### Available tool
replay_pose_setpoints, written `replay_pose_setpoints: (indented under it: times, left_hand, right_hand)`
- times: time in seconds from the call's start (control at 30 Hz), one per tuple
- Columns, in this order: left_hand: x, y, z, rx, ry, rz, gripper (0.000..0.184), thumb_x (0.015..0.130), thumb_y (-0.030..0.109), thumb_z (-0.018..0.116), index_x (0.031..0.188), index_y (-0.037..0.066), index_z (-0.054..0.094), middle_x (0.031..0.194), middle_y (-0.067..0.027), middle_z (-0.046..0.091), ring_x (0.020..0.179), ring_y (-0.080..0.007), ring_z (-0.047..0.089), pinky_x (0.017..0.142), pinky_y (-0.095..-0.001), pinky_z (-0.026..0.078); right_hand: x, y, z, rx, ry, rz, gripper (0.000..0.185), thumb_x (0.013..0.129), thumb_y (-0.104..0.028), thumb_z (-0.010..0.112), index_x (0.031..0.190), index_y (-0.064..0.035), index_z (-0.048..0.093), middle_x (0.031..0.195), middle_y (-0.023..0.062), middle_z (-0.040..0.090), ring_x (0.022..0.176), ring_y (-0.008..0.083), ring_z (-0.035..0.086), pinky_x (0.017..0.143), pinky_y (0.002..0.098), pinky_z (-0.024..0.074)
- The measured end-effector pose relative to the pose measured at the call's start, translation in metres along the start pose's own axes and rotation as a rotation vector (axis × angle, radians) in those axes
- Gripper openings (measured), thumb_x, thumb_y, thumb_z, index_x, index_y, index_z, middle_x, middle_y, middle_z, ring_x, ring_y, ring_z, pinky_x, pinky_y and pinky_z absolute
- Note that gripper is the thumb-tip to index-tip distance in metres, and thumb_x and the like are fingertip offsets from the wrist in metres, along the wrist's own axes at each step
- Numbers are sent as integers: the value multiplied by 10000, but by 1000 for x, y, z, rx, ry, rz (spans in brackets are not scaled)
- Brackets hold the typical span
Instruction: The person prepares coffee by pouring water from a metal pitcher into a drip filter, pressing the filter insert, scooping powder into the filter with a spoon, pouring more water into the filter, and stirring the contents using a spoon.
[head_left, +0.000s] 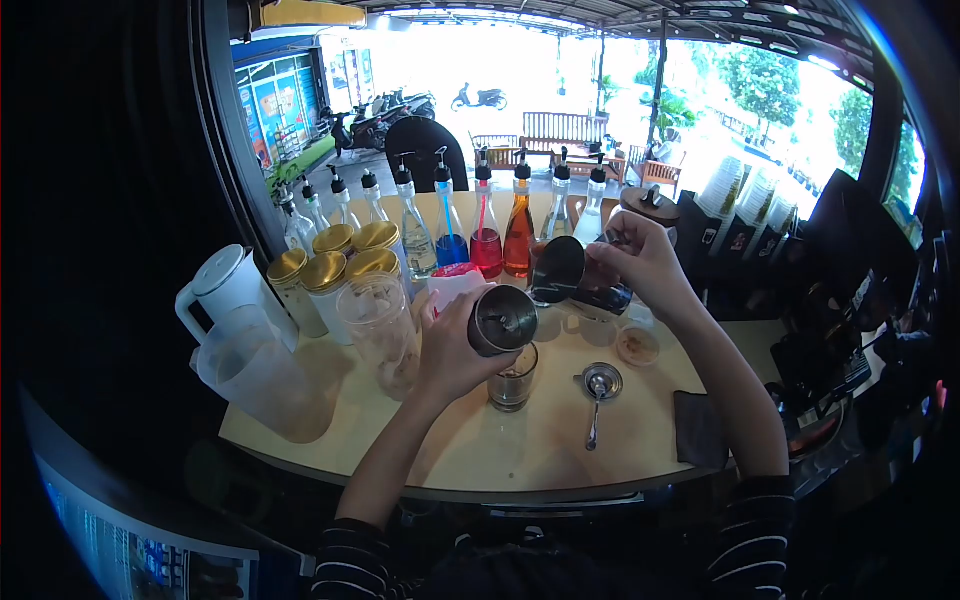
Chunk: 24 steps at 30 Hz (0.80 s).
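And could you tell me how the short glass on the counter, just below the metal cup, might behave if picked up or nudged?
The short glass is probably rigid but breakable, being clear and thin-rimmed. Its smooth sides could feel slippery. Standing upright and squat, it seems unlikely to tip from a gentle nudge.

No word, number or brand can be read; the posters (283, 103) on the shop front (262, 72) and the marks on the black cup holder (709, 232) are too unclear.
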<state>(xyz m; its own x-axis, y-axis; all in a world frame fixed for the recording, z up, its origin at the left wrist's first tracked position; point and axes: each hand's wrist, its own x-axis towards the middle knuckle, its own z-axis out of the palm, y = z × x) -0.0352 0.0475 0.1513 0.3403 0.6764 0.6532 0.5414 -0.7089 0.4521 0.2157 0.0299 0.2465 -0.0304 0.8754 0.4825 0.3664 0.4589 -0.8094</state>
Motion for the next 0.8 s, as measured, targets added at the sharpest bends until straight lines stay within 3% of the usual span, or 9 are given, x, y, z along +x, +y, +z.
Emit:
replay_pose_setpoints:
  times: [0.27,0.47,0.53,0.67,0.73,0.8]
  left_hand:
    - [6,-1,-2,-55,-28,-89,834,569,488,823,1223,53,545,1160,-114,619,1100,-274,581,1083,-526,241]
    - [12,-15,5,-137,25,-84,915,531,519,837,1229,6,544,1177,-188,599,1123,-349,559,1039,-450,366]
    - [13,-13,2,-211,-32,-129,735,610,201,866,1239,20,530,1160,-107,603,1096,-192,580,981,-335,451]
    - [16,-8,-2,-282,-77,-173,749,629,190,864,1259,4,505,1168,-98,599,1095,-168,578,972,-317,460]
    - [17,-5,-4,-388,-49,-208,881,552,430,863,1236,-16,533,1141,-187,613,1058,-291,610,937,-380,471]
    - [19,-9,-2,-328,-43,-191,872,553,429,863,1230,-14,536,1132,-184,615,1054,-285,611,931,-378,474]
  right_hand:
    - [-12,4,-4,213,94,98,148,848,-78,659,784,-45,530,718,3,600,615,23,539,519,169,402]
    - [-26,31,-8,310,172,151,130,844,-76,653,787,-59,536,724,4,604,650,31,552,572,176,418]
    - [-30,48,-12,326,177,170,129,839,-81,653,786,-64,537,720,-2,599,648,28,543,574,177,407]
    - [-38,88,-11,361,240,218,128,819,-104,659,773,-85,541,690,-30,561,608,21,487,540,181,339]
    - [-42,107,-6,399,286,237,153,800,-91,665,727,-103,531,658,-45,516,587,25,443,537,190,315]
    - [-46,126,1,440,301,240,160,793,-85,668,717,-104,528,652,-46,503,581,26,428,537,194,313]
